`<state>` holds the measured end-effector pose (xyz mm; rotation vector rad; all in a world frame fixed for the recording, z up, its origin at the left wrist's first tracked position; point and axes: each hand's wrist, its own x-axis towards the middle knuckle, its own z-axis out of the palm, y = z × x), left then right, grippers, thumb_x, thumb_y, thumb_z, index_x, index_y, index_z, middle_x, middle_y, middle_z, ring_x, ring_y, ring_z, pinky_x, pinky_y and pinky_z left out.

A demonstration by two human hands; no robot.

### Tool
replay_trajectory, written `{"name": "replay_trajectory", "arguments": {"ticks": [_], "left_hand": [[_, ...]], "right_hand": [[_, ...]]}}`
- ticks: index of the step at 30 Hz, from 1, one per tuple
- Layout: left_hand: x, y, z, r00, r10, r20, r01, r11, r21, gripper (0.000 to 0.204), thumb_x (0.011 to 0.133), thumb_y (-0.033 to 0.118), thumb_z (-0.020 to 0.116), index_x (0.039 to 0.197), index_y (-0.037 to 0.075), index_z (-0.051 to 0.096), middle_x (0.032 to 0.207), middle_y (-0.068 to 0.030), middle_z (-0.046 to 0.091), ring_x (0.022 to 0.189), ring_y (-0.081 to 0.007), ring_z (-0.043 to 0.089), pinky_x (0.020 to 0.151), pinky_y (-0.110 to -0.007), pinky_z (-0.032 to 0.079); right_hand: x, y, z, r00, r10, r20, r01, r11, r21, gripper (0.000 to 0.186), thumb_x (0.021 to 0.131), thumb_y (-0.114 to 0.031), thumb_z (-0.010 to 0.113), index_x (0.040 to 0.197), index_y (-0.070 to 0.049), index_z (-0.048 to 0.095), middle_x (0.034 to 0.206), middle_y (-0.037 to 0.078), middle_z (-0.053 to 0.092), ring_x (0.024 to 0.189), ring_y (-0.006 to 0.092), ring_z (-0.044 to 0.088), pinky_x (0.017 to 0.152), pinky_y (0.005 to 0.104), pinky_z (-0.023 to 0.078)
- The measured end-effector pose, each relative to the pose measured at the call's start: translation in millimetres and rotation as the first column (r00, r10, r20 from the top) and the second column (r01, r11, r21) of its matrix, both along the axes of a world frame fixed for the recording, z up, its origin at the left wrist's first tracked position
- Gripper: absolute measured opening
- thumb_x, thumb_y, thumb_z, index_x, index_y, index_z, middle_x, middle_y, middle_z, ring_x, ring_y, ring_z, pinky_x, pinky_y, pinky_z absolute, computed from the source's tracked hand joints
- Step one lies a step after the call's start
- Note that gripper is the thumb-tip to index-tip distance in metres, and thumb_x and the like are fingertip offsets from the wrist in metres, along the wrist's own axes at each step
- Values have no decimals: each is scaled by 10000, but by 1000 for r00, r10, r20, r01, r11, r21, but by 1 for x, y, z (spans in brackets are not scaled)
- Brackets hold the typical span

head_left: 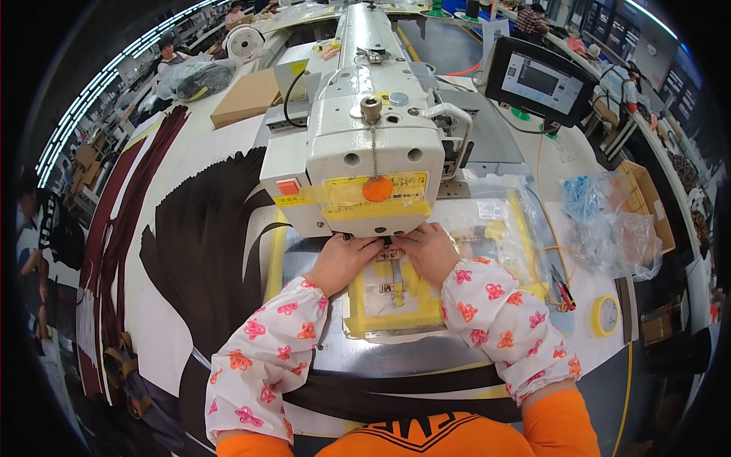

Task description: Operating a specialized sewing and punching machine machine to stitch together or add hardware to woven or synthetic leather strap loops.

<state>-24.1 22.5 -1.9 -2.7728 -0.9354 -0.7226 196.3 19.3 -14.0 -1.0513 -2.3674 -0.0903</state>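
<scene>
Both hands meet below the head of a large white industrial sewing machine (373, 152). My left hand (344, 260) has its fingers bent and pressed in toward the middle, their tips partly hidden by the machine head. Close beside it, my right hand (430, 251) curls inward the same way. A small dark piece shows between the fingertips, too hidden to name. Just below the hands lies a clear plastic template (377, 305) edged with yellow tape. A fan of dark brown fabric strips (209, 244) spreads left of the machine, and more dark strips (403, 388) cross in front of me.
At the right are a control screen (542, 82), red-handled snips (562, 289), a yellow tape roll (606, 315) and clear plastic bags (609, 228). Maroon strips (141, 206) hang along the left table edge. A cardboard box (247, 99) stands behind. Other people sit farther off.
</scene>
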Motion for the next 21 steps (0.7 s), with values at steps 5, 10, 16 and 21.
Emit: {"name": "replay_trajectory", "arguments": {"ticks": [5, 10, 16, 21], "left_hand": [[-2, 4, -6, 994, 73, 82, -72, 997, -20, 202, 743, 123, 620, 941, 110, 661, 931, -30, 655, 874, -198, 626, 742, -322, 496], [-2, 3, -8, 996, 94, 7, -94, 995, -13, 185, 742, 134, 630, 921, 101, 664, 893, -65, 655, 833, -230, 628, 725, -336, 497], [-39, 20, 9, 933, 359, 36, -360, 932, 40, 250, 760, 188, 624, 993, 98, 632, 921, -119, 641, 886, -277, 610, 755, -402, 481], [-100, 34, 50, 799, 422, -427, -579, 732, -359, 252, 760, 323, 612, 841, 102, 703, 836, -113, 672, 779, -288, 640, 757, -399, 475]], "right_hand": [[-2, 5, 2, 1000, -3, 0, 3, 999, -32, 247, 730, -87, 556, 950, -133, 659, 1053, -43, 627, 952, 157, 525, 820, 319, 393], [-1, -2, 2, 999, -41, 15, 42, 998, -56, 282, 728, -70, 545, 983, -123, 652, 1098, -25, 619, 975, 170, 521, 829, 331, 391], [1, -2, -2, 998, -61, 0, 61, 997, -50, 309, 726, -57, 539, 1012, -115, 640, 1127, -9, 609, 992, 174, 520, 833, 337, 393], [-6, -4, -4, 999, -35, -18, 33, 994, -106, 231, 742, -84, 556, 950, -103, 656, 1070, 8, 623, 940, 205, 543, 793, 353, 435]]}}
